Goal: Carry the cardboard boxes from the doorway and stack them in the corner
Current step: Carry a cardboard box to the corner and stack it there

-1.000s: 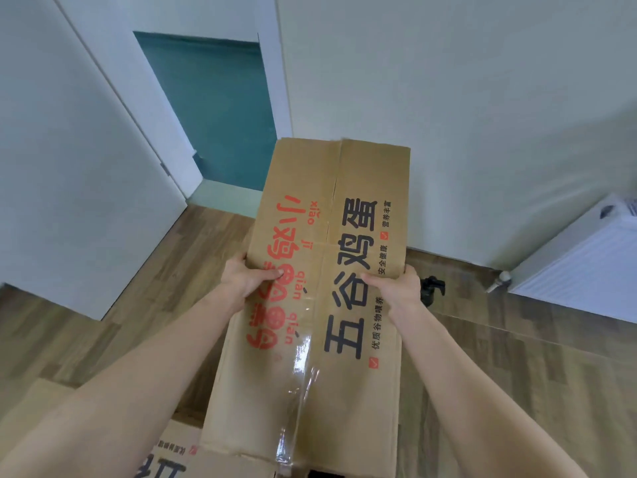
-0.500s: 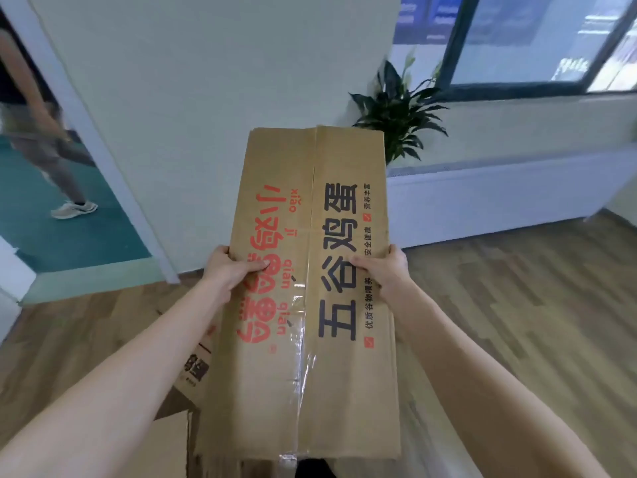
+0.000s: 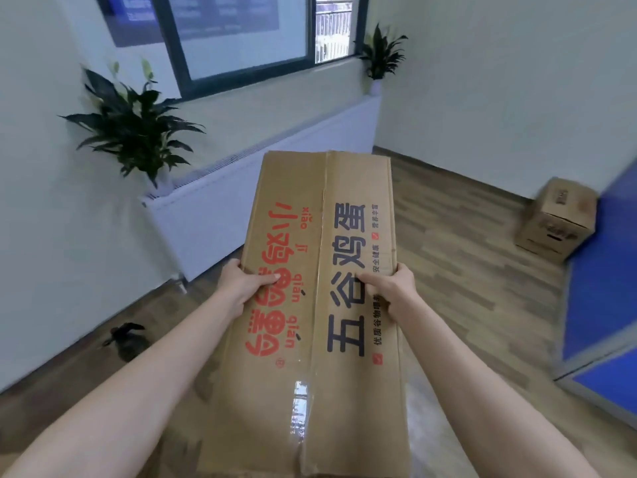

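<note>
The carried cardboard box [image 3: 320,305] is held mid-air ahead of the chest, left hand [image 3: 246,282] and right hand [image 3: 393,286] clamping its side edges, thumbs on top; its width hides the floor, so tripping is likely; the placed box [image 3: 555,220] waits well apart.

Just one view here, a wide-angle head cam looking forward and down, super close over the long brown printed cardboard box [image 3: 320,305], facing the room corner where the white low radiator [image 3: 220,201] meets the pale side wall [image 3: 499,98]
</note>
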